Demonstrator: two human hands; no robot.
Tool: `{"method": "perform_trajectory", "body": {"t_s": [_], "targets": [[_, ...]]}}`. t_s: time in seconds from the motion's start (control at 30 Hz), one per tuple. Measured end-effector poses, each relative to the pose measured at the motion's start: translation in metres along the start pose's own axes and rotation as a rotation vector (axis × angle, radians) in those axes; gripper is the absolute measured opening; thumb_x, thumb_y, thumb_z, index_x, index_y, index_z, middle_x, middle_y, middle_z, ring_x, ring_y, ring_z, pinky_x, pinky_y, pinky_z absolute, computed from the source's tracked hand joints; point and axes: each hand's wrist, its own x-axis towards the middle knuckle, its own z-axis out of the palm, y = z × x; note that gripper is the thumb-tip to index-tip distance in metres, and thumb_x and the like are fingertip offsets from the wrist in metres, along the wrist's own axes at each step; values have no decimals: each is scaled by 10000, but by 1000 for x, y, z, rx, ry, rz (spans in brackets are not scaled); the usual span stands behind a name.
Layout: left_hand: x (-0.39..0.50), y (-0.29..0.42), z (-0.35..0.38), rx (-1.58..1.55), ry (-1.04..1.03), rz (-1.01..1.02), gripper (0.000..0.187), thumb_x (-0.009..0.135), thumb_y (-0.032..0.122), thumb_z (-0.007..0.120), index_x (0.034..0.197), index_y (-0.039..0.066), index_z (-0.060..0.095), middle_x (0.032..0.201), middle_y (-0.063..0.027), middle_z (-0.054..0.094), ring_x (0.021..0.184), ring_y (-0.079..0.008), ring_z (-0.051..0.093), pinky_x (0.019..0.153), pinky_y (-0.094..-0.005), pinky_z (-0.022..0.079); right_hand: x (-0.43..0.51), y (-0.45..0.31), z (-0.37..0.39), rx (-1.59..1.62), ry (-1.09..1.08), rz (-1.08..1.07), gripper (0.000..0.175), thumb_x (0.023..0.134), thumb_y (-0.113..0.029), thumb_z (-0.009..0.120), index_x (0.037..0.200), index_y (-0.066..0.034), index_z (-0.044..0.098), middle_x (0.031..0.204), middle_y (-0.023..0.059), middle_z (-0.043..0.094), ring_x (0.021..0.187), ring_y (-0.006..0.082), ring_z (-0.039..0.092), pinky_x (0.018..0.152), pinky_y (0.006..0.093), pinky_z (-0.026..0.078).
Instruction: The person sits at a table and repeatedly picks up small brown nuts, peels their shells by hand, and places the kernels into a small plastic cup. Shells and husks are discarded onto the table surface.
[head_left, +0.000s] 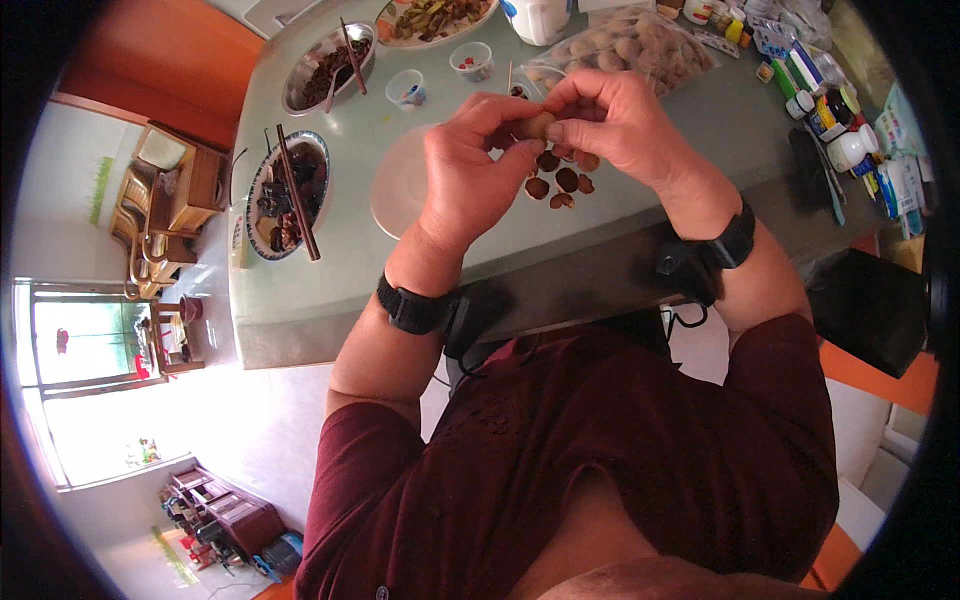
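Observation:
Between the fingertips of both hands is a small round brown fruit, perhaps a dried longan (537, 126). My left hand (480, 157) grips it from the left, and my right hand (611, 124) pinches it from the right. Several pieces of brown shell (566, 180) lie on the glass-topped table (480, 232) just below the fingers. A pale round plate (397, 180) is partly hidden behind my left hand. Beyond my right hand lies a clear plastic bag of similar round fruits (630, 46).
On the left stand an oval bowl of dark food (262, 180) with chopsticks and a metal bowl (300, 86) with a spoon and chopsticks. Two small plastic cups (406, 90) and a white mug (536, 22) are farther back. Bottles and boxes (851, 150) crowd the right side.

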Motion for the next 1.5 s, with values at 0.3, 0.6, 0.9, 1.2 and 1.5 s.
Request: {"method": "perform_trajectory", "body": {"t_s": [0.3,0.6,0.9,1.2,1.5], "targets": [[-5,5,-1,327,-144,33,208,787,-67,661,984,-46,598,891,-106,652,706,-153,675,605,-253,539,1,1,-4,-68,-76,254,114,824,-58,676,906,-5,618,783,36,644,652,81,616,541,204,494],[-11,7,5,335,-137,106,142,751,-88,650,879,-34,619,840,-106,603,672,-175,645,577,-277,510,0,6,2,68,-62,233,102,748,-12,667,821,44,621,669,82,636,519,113,594,397,238,437],[-11,12,11,413,-152,200,135,713,-51,664,768,12,557,780,-145,562,680,-351,601,561,-398,501,2,11,5,1,-54,252,82,703,3,645,757,34,590,616,91,616,482,122,575,385,249,416],[-10,8,11,275,-110,81,193,715,-19,688,897,14,633,782,-127,589,679,-294,608,592,-364,501,1,6,1,131,-31,302,82,750,-2,644,805,45,605,665,112,643,526,143,628,399,242,448],[-12,12,9,343,-208,76,159,747,-27,682,900,-7,642,791,-122,596,690,-240,623,603,-329,503,0,6,-2,76,-139,299,78,764,10,644,818,55,611,690,114,654,539,153,645,428,235,479]]}}
